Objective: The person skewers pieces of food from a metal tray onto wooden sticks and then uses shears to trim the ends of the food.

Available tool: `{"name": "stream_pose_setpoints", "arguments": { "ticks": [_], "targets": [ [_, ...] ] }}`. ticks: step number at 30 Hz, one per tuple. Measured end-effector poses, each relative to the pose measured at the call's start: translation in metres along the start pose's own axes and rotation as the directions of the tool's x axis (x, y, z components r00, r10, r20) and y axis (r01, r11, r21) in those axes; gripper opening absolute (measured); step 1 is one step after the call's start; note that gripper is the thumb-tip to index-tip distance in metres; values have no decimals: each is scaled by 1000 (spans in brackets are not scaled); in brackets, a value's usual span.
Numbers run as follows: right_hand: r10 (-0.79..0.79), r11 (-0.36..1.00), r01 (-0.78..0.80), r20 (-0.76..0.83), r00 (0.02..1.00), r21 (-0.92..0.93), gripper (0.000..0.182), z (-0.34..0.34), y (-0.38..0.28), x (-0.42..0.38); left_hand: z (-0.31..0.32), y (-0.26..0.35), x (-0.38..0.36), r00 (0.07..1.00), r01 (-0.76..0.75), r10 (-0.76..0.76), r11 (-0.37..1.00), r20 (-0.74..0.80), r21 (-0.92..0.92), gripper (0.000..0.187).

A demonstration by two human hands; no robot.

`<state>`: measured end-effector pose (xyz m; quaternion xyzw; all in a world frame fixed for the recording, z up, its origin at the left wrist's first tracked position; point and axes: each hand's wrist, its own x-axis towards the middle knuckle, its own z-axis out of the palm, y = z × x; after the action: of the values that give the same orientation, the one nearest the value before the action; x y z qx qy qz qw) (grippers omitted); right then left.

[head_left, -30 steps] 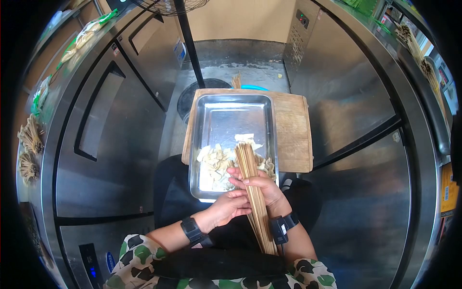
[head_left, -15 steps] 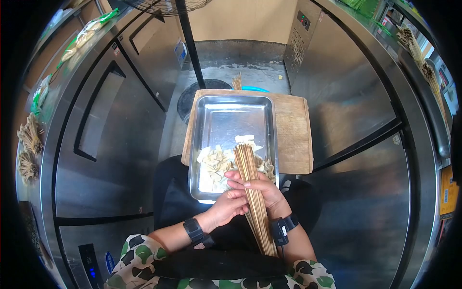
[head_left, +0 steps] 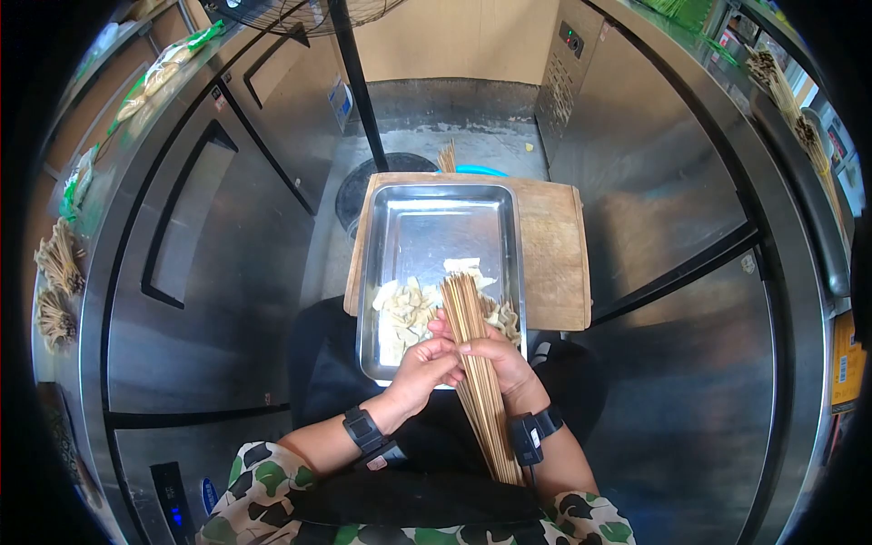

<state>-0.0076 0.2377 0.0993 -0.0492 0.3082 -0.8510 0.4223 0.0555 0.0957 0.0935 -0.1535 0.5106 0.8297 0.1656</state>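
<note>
A thick bundle of bamboo skewers (head_left: 486, 400) slants across my lap, its upper ends over a metal tray (head_left: 442, 193). My right hand (head_left: 509, 359) is wrapped round the upper part of the bundle, thumb across the front. My left hand (head_left: 423, 371) is closed at the bundle's left side, with thumb and fingers pinching at its edge; the exact skewers between them are hard to make out. Pale, folded food pieces (head_left: 409, 313) lie in the near half of the tray, partly hidden behind the hands and skewers.
Under the tray is a wooden board (head_left: 554, 254). Steel cabinets (head_left: 218, 300) flank me on both sides. A black pole (head_left: 361, 91) rises from a round base beyond the board. More skewered bundles (head_left: 59, 259) rest on the left counter.
My left hand has moved up along the bundle, and its fingers have drawn together at the bundle's edge. My right hand keeps its hold with little movement.
</note>
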Motion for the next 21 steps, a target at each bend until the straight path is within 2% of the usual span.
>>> {"name": "stream_pose_setpoints", "arguments": {
  "ticks": [6, 9, 13, 16, 21],
  "targets": [
    [-10, 1000, 10, 2, 1000, -28, 57, -2, 1, 2, -9, 10, 8, 998, -20, 15, 997, -67, -72, 7],
    [-37, 997, 38, 15, 999, -74, 63, -3, 3, 3, -9, 18, 13, 996, -5, 4, 1000, -86, -11, 7],
    [-39, 999, 39, 1, 999, -38, 63, -4, 5, 3, -6, 27, 7, 990, 141, -141, 989, 20, 42, 14],
    [-42, 998, 42, 9, 999, -44, 62, -1, 2, 2, -10, 18, 7, 980, 187, -179, 977, 81, -102, 18],
    [0, 1000, 0, -32, 999, -8, 49, 0, 1, 0, -15, 13, 1, 987, 152, -143, 974, 67, -166, 15]
  ]
}}
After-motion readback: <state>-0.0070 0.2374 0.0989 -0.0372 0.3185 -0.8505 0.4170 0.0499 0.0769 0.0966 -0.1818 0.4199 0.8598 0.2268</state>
